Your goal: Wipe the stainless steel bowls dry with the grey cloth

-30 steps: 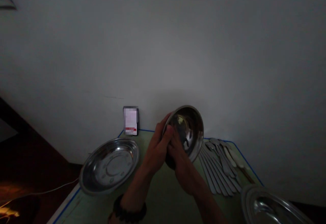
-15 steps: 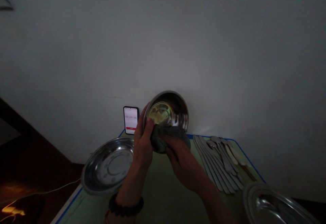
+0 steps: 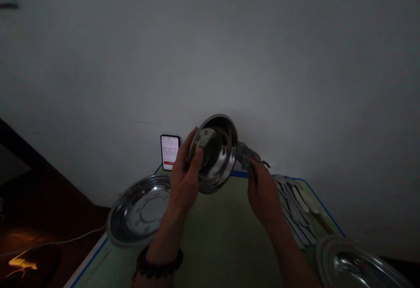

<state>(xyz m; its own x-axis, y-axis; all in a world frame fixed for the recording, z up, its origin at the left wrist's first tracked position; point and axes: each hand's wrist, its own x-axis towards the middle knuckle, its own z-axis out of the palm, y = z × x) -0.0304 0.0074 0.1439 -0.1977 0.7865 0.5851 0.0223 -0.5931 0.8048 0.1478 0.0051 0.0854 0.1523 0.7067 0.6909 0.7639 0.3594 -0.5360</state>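
Note:
A shiny metal bowl (image 3: 218, 165) is held tilted above the table, its hollow turned toward me. My left hand (image 3: 185, 178) grips its left side, thumb inside over the rim and fingers behind. My right hand (image 3: 262, 187) is closed on a grey cloth (image 3: 246, 154), which lies against the bowl's right outer side; part of the cloth sticks out past the fingers. A wider metal basin (image 3: 123, 227) rests on the table left of my left forearm. Several pieces of cutlery (image 3: 297, 209) lie right of my right hand, partly hidden by it.
A phone (image 3: 169, 152) with a lit timer screen leans against the wall (image 3: 210, 52) behind the table. Stacked metal dishes (image 3: 328, 253) stand at the front right. The green table (image 3: 219, 244) has a blue edge. A white cable (image 3: 75, 237) runs at the left.
My right hand has moved right with the cloth, from the inner lower rim to the bowl's right outer side. The bowl has turned slightly in my left hand.

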